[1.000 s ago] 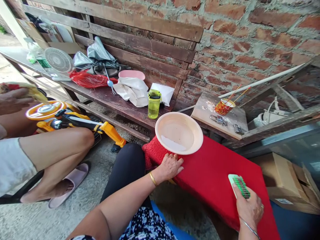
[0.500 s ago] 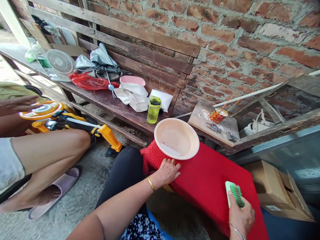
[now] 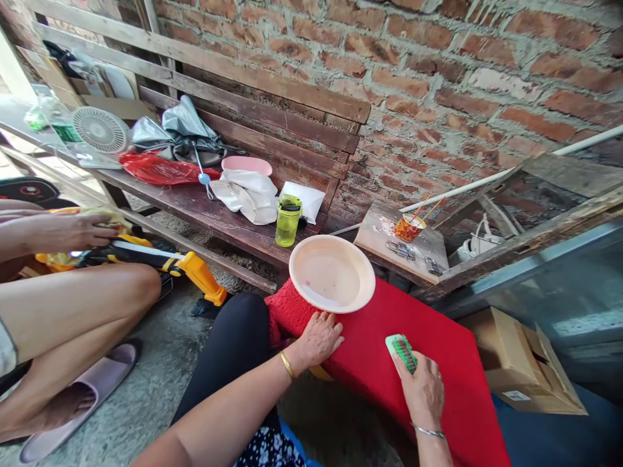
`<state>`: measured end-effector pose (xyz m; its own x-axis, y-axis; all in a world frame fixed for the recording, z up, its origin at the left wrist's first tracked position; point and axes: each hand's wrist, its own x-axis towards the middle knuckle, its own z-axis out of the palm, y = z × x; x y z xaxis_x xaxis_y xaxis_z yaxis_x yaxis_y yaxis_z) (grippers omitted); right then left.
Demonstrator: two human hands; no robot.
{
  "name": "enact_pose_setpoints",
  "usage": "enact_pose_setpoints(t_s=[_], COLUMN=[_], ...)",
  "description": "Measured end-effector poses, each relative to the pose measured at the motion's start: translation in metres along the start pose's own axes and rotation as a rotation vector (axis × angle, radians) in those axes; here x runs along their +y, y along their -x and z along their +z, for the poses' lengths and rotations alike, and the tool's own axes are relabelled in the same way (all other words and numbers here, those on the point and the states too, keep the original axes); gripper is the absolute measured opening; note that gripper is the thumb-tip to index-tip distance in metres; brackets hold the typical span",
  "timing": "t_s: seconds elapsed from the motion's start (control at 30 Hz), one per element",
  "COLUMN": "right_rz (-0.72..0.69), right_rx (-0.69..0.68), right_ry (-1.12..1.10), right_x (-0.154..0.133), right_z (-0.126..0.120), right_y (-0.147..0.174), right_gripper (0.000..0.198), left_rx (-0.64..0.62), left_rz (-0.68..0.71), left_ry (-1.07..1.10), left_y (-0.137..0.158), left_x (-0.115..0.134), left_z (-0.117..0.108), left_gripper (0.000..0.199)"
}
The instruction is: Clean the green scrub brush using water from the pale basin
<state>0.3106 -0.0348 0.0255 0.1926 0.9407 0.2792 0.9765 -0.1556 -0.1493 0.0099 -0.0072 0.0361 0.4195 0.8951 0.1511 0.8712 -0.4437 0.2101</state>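
A green scrubbing brush (image 3: 403,353), its bristles facing up and sideways, is gripped in my right hand (image 3: 423,388) over the red cloth (image 3: 452,350). My left hand (image 3: 318,338) lies with its fingers stretched out on the cloth's near edge, just below the basin. The pale pink basin (image 3: 363,295) holds shallow water and sits at the cloth's far left end. A bunched, textured red towel (image 3: 287,311) lies beside and partly under the basin.
A yellow-green water bottle (image 3: 288,224) stands on the wooden bench (image 3: 243,233) behind the basin. A small board (image 3: 370,227) with a patterned cup (image 3: 409,227) and padlocks is beyond. A cardboard box (image 3: 506,357) sits right. At left, another person's hand (image 3: 78,230) holds a yellowish cloth near a children's scooter.
My right hand has moved left with the brush, closer to the basin. My left hand stays at the cloth's edge. The other person's hand has moved right, now with a cloth.
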Motion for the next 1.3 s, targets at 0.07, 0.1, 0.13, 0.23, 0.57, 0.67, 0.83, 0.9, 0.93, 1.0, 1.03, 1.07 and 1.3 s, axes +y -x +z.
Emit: enact_pose_setpoints(t_s=[0.07, 0.1, 0.13, 0.23, 0.57, 0.67, 0.83, 0.9, 0.93, 1.0, 1.03, 1.07, 1.3], right_rz=[0.083, 0.135, 0.19, 0.356, 0.476, 0.432, 0.355, 0.349, 0.332, 0.254, 0.204, 0.151, -0.082], right_rx=[-0.013, -0.019, -0.028, -0.057, -0.146, -0.158, -0.091, -0.033, -0.001, 0.043, 0.051, 0.048, -0.081], right_ry=[0.079, 0.116, 0.147, 0.193, 0.118, 0.09, 0.041, -0.011, -0.053, -0.147, -0.188, -0.22, -0.137], right_x=[0.027, 0.042, 0.056, 0.095, 0.118, 0.12, 0.114, 0.106, 0.099, 0.082, 0.071, 0.059, -0.02], right_z=[-0.005, -0.008, -0.012, -0.022, -0.034, -0.033, -0.033, -0.035, -0.035, -0.033, -0.031, -0.028, -0.019], right_y=[-0.003, -0.004, -0.004, -0.002, 0.005, 0.009, 0.016, 0.016, 0.015, 0.013, 0.012, 0.011, 0.001], right_gripper=[0.076, 0.073, 0.071, 0.075, 0.081, 0.072, 0.06, 0.059, 0.058, 0.057, 0.055, 0.052, 0.032], left_rx=[0.019, 0.03, 0.045, 0.107, 0.19, 0.18, 0.176, 0.173, 0.171, 0.163, 0.159, 0.154, 0.138], left_rz=[-0.01, -0.017, -0.025, -0.035, -0.004, -0.015, -0.039, -0.043, -0.049, -0.063, -0.069, -0.073, -0.075], left_ry=[0.01, 0.014, 0.015, 0.012, 0.052, 0.042, 0.009, -0.002, -0.008, -0.023, -0.034, -0.046, -0.123], left_y=[-0.002, -0.002, -0.003, -0.002, 0.003, 0.003, 0.004, 0.003, 0.003, 0.003, 0.002, 0.002, 0.001], left_x=[0.0, 0.0, 0.0, 0.0, -0.009, -0.009, -0.009, -0.009, -0.009, -0.01, -0.01, -0.009, -0.009], left_z=[0.001, 0.002, 0.004, 0.008, 0.01, 0.007, 0.007, 0.008, 0.009, 0.009, 0.009, 0.009, 0.007], left_gripper=[0.026, 0.025, 0.023, 0.021, 0.02, 0.019, 0.02, 0.021, 0.021, 0.022, 0.022, 0.022, 0.023])
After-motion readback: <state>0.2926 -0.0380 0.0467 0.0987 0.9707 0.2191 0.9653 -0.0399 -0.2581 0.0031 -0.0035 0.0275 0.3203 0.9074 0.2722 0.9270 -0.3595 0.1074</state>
